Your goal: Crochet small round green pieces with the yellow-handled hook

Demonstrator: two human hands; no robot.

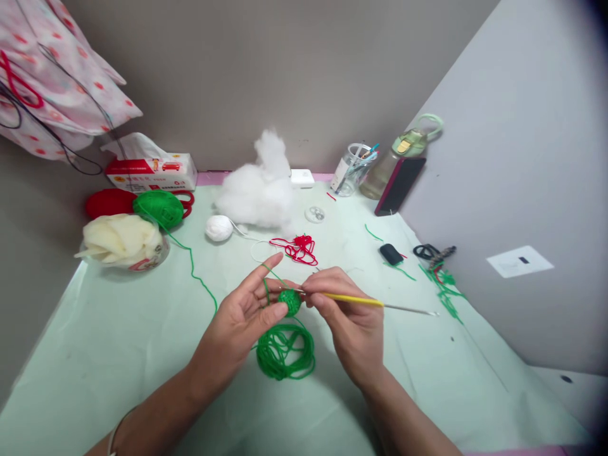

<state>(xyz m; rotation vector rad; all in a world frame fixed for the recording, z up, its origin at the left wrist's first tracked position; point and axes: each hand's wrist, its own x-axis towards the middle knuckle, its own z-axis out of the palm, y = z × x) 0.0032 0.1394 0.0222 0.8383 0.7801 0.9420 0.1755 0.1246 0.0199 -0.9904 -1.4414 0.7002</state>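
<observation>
My left hand (247, 310) pinches a small round green crochet piece (289, 302) between thumb and fingers, its index finger raised with green yarn running over it. In my right hand (349, 316) is a crochet hook (354, 299) with a yellow handle, held like a pen. The hook's near tip meets the upper edge of the crochet piece; whether it is through a stitch I cannot tell. Its other metal end points right. Just below the hands lies a loose coil of green yarn (285, 352) on the pale green tablecloth (142, 354).
Behind the hands are white stuffing (256, 190), a white yarn ball (219, 228) and tangled red yarn (302, 249). At left stand a green yarn ball (159, 209), a tissue box (152, 171) and a filled bowl (123, 242). A phone (400, 185) leans against a bottle (382, 174) at right.
</observation>
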